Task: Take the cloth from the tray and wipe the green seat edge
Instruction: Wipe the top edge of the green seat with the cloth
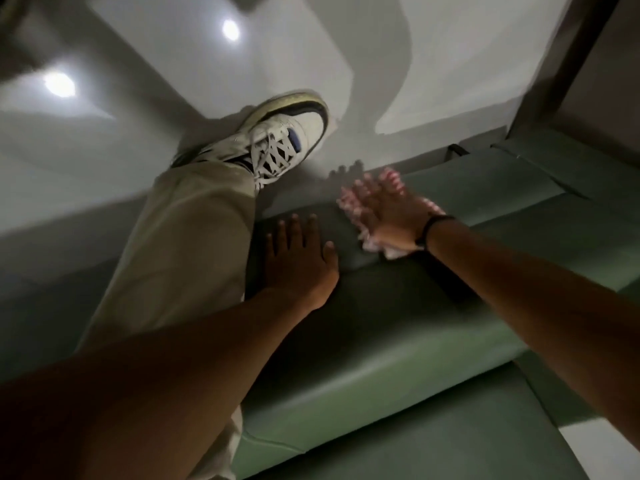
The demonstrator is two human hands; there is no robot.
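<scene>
A long green padded seat runs from the lower middle to the upper right. My right hand lies flat on a pink-and-white cloth, pressing it on the seat's top near the front edge; the hand is blurred by motion. The cloth shows around the fingers and under the wrist. My left hand rests flat on the seat's left end, fingers spread, holding nothing. No tray is in view.
My leg in beige trousers and a white sneaker stand on the glossy white floor left of the seat. A dark frame rises at the upper right behind the seat.
</scene>
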